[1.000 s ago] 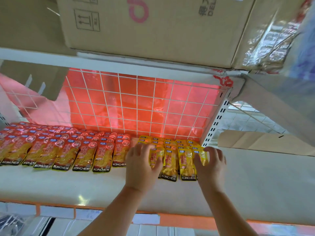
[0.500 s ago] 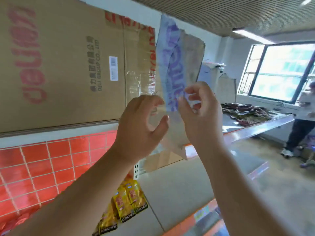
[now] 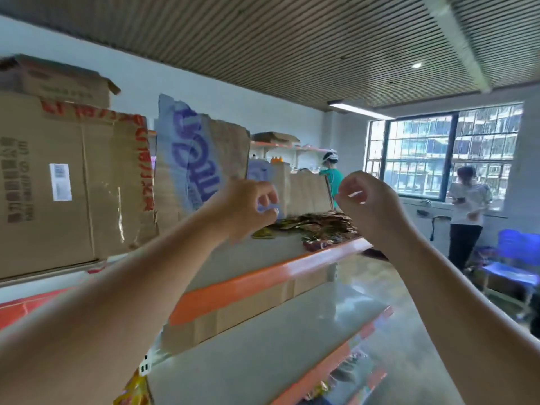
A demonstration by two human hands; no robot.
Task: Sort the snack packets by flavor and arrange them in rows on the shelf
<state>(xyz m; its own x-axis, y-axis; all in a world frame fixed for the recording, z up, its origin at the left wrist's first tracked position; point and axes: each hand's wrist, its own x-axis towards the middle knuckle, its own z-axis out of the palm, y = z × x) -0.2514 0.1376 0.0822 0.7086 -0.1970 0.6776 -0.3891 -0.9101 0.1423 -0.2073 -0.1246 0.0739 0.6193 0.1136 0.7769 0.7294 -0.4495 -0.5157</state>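
My left hand (image 3: 248,209) and my right hand (image 3: 368,206) are raised in the air in front of the upper shelf (image 3: 263,276), fingers curled, holding nothing. Just behind and between them, a loose pile of mixed snack packets (image 3: 318,226) lies on that shelf near its orange front edge. The corner of a yellow snack packet (image 3: 131,393) shows at the bottom left, on the lower shelf (image 3: 263,352). The sorted rows are out of view.
Big cardboard boxes (image 3: 58,185) and torn cardboard sheets (image 3: 198,165) stand along the back of the upper shelf. More packets lie on a lower shelf (image 3: 344,372). Two people (image 3: 464,217) stand by the window on the right, near a blue chair (image 3: 514,267).
My view swung up and right, from the sorted rows on the lower shelf to the upper shelf. Both hands left the yellow packets and rose toward the mixed pile.
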